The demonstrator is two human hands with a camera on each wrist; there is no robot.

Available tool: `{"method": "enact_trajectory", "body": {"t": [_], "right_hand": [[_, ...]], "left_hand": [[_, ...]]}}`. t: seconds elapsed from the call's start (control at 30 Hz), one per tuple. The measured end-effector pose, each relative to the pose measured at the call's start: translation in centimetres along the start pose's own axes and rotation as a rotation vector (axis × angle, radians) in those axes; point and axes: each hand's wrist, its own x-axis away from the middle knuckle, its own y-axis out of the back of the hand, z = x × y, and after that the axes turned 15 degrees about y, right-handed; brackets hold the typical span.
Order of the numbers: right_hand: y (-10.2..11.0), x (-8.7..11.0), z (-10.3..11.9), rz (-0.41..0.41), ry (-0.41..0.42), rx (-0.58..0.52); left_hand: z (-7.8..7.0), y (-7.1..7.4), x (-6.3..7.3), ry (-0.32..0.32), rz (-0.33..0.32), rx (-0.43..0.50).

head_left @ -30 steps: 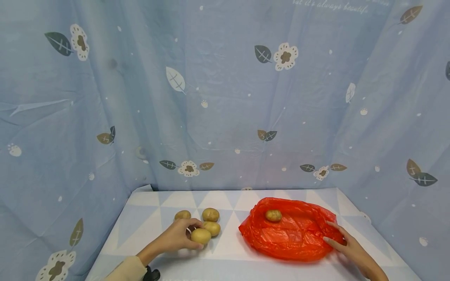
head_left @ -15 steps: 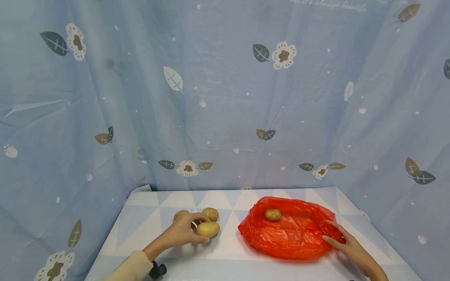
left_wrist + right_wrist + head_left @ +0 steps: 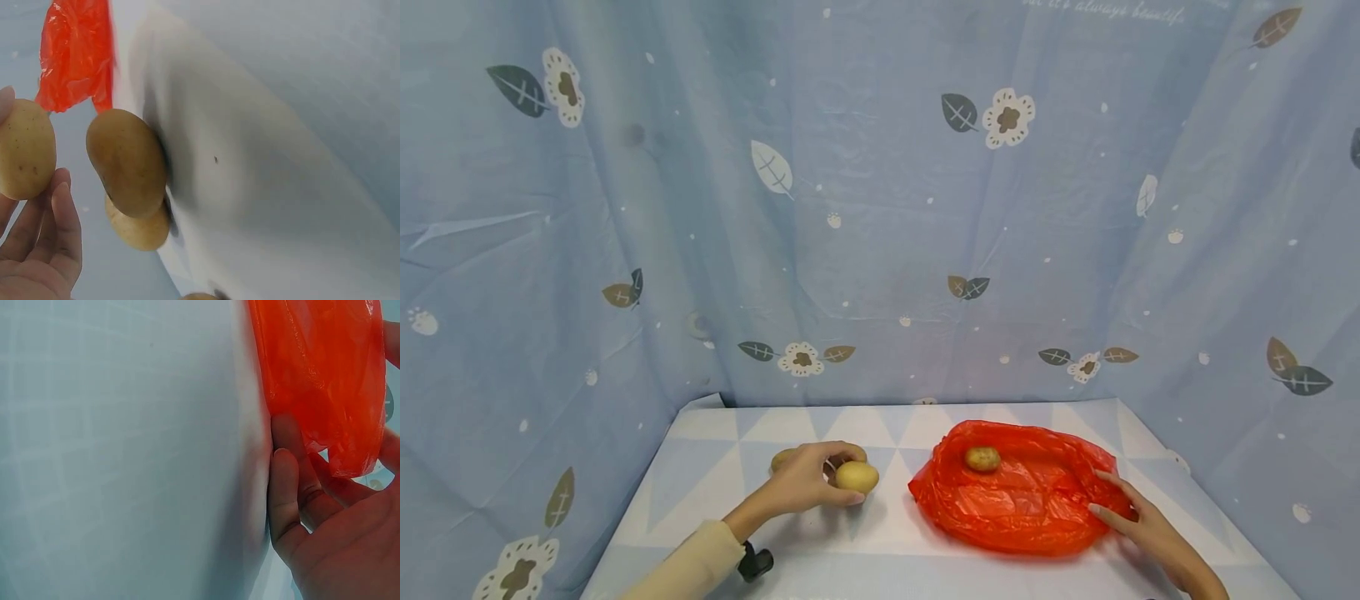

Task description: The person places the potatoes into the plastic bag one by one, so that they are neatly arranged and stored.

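Note:
My left hand pinches a yellow potato between thumb and fingers. In the left wrist view that potato is held clear of two others, a nearer potato and one partly behind it. The head view shows these loose potatoes mostly hidden by the hand, with one peeking out at its left. My right hand grips the right rim of a spread red plastic bag, some fingers low against its outside. One potato lies inside the bag.
A table with a white and pale-blue triangle cloth bears everything. Blue patterned curtain encloses its back and sides. Another potato shows at the bottom edge of the left wrist view.
My left hand has carried its potato rightward and toward the back, over the other potatoes. The right hand and the bag have stayed in place.

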Motion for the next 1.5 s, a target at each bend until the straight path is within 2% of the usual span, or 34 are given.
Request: {"method": "enact_trajectory", "body": {"t": [0.23, 0.5, 0.7, 0.93, 1.1, 1.33, 1.5], "right_hand": [[0.0, 0.1, -0.1, -0.006, -0.001, 0.003], [0.0, 0.2, -0.2, -0.013, -0.007, 0.009], [0.1, 0.2, -0.2, -0.01, -0.008, 0.003], [0.1, 0.3, -0.1, -0.009, -0.001, -0.002], [0.2, 0.1, 0.0, -0.002, -0.003, 0.004], [0.1, 0.1, 0.0, 0.001, -0.02, 0.001], [-0.1, -0.1, 0.0, -0.004, -0.017, -0.009]], "left_hand": [[-0.9, -0.9, -0.8, -0.007, 0.027, 0.049], [-1.6, -1.9, -2.0, 0.0, 0.018, 0.045], [-2.1, -2.8, -2.8, -0.018, 0.004, 0.071], [-3.0, -3.9, -3.8, -0.042, 0.0, 0.062], [-3.5, -4.6, -4.5, -0.019, -0.027, 0.021], [-4.3, -5.8, -5.5, -0.081, 0.023, 0.137], [-5.0, -6.6, -5.8, -0.073, 0.026, 0.162]]}}
